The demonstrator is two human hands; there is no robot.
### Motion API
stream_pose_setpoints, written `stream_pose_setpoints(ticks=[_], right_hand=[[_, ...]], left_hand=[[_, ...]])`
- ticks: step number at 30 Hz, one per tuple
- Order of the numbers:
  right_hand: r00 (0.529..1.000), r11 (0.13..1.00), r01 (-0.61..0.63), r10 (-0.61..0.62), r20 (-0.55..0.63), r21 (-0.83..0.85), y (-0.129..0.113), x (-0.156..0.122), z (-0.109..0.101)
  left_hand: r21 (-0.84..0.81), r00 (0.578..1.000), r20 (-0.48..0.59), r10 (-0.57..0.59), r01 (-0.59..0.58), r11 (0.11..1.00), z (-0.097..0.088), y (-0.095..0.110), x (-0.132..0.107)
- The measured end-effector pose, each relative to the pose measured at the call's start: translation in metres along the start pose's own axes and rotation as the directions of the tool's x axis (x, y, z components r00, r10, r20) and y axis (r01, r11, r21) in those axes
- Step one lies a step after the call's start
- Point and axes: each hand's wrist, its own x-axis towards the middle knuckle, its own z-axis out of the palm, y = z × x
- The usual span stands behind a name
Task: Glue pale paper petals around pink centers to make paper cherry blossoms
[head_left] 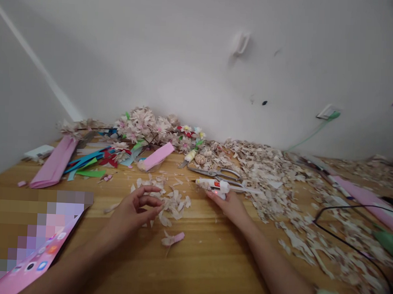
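My right hand (230, 204) is wrapped round a white glue gun (214, 185) that lies low over the wooden table (197, 261), nozzle pointing left, a small red light on its body. My left hand (137, 209) hovers over a heap of pale cut paper petals (172, 202), fingers curled loosely and apart, with nothing clearly held. A small pink and white paper flower (173, 239) lies on the table between my two forearms. Metal scissors (219, 173) rest just beyond the glue gun.
Finished paper flowers (145, 126) pile up against the wall. Pink folded paper (54, 163) and coloured strips (90, 161) lie at left, a phone (29, 261) at the near left. Paper scraps (280, 186) and a black cable (343, 238) cover the right side.
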Motion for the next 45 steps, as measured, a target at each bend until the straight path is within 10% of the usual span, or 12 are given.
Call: stream_pose_setpoints(ticks=[8,13,20,31,35,39,45], right_hand=[[0.999,0.880,-0.003,0.019,0.029,-0.475,-0.015,-0.027,-0.049],[0.812,0.956,0.293,-0.234,0.535,-0.026,-0.048,-0.048,-0.040],[0.706,0.849,0.507,-0.507,0.494,0.148,-0.066,-0.055,0.013],[0.732,0.821,0.532,-0.568,0.376,0.207,-0.059,-0.050,0.006],[0.669,0.760,0.605,-0.647,0.364,0.238,-0.064,-0.050,-0.003],[0.645,0.733,0.631,-0.678,0.352,0.254,-0.065,-0.051,-0.010],[0.686,0.771,0.610,-0.630,0.364,0.186,-0.064,-0.050,-0.013]], left_hand=[[0.018,1.000,-0.025,0.017,-0.016,1.000,0.001,0.005,-0.002],[0.005,0.998,-0.052,0.033,-0.033,0.999,0.002,0.004,-0.001],[0.010,0.998,-0.036,0.051,-0.050,0.999,0.000,0.002,-0.002],[0.280,0.978,-0.109,0.180,-0.143,0.949,0.003,0.004,-0.008],[0.459,0.919,-0.041,0.391,-0.330,0.825,0.004,0.002,-0.015],[0.606,0.763,0.210,0.611,-0.592,0.531,0.006,0.001,-0.022],[0.632,0.666,0.387,0.638,-0.695,0.342,0.008,0.003,-0.027]])
